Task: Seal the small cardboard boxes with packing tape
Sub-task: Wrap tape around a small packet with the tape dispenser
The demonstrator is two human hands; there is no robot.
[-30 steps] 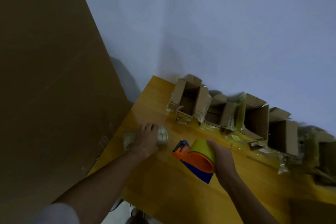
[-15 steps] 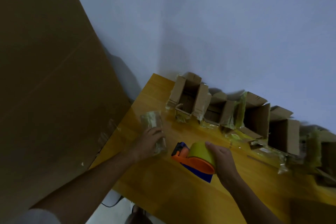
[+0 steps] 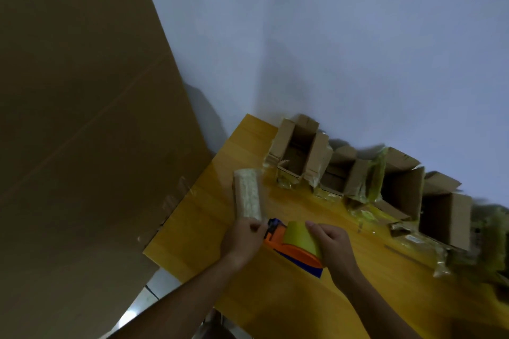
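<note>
A small tape-covered box [image 3: 248, 193] lies on the yellow wooden table [image 3: 289, 297], its long side pointing away from me. My left hand [image 3: 243, 239] grips its near end. Just to the right, my right hand [image 3: 334, 245] holds an orange and blue tape dispenser [image 3: 292, 248] with a yellow tape roll, which rests on the table close to the box's near end. Several open small cardboard boxes [image 3: 297, 151] stand in a row along the table's far edge, with crumpled tape around them.
A large brown cardboard sheet [image 3: 82, 118] leans at the left, against the table's left edge. A pale wall [image 3: 330, 36] rises behind the row of boxes. Loose tape scraps [image 3: 440, 270] lie near the boxes on the right.
My left hand has turned the taped box from lying sideways to pointing away from me and now holds its near end. The dispenser has stayed in my right hand.
</note>
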